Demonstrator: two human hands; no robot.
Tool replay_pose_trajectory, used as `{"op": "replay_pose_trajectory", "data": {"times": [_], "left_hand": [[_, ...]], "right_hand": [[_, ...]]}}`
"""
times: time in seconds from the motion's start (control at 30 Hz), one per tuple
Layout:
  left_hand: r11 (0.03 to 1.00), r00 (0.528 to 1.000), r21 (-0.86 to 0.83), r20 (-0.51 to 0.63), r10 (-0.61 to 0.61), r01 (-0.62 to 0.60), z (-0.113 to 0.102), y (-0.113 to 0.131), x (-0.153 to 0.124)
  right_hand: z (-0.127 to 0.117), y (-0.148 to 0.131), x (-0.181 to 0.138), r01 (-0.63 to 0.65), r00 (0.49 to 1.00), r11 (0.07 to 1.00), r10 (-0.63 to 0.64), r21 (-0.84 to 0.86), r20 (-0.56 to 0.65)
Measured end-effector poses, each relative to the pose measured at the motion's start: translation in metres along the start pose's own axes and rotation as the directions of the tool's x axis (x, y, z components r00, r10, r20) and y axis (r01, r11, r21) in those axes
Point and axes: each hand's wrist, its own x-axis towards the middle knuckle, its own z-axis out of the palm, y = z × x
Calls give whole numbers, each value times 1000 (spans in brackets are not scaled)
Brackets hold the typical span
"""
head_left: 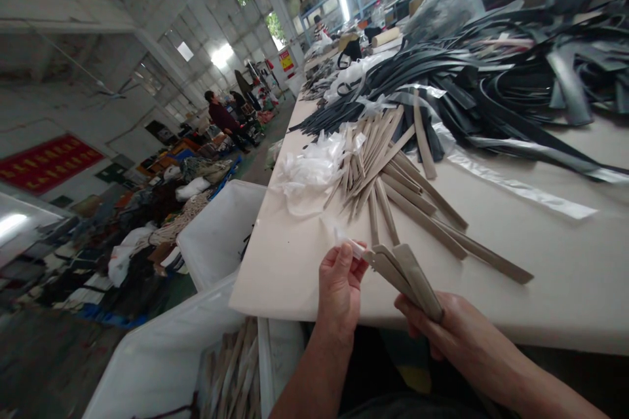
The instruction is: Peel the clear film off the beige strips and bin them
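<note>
My right hand (445,327) is closed around a small bundle of taupe straps (415,278), whose ends fan out toward the left. Between the thumb and fingers of my left hand (341,281) is a piece of white plastic film (354,249), right by the tip of one strap. Beyond my hands lies a loose pile of similar taupe strips (378,157) on the pale table. Crumpled clear plastic film (314,167) rests against the pile's left side.
Dark straps (442,72) are heaped across the table (515,321) behind the taupe pile. Below its left edge stand white bins (162,340), the nearest with taupe strips inside. Another person (223,118) stands far off by the floor clutter.
</note>
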Motion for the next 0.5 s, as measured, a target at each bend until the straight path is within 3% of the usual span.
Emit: {"op": "replay_pose_trajectory", "data": {"times": [0.3, 0.5], "left_hand": [[994, 998, 90, -26, 57, -54, -7, -1, 3], [992, 996, 90, 35, 86, -89, -6, -2, 0]], "right_hand": [[0, -1, -1, 1, 1000, 1000, -1, 6, -5], [1, -6, 1, 11, 1000, 1000, -11, -3, 17]]}}
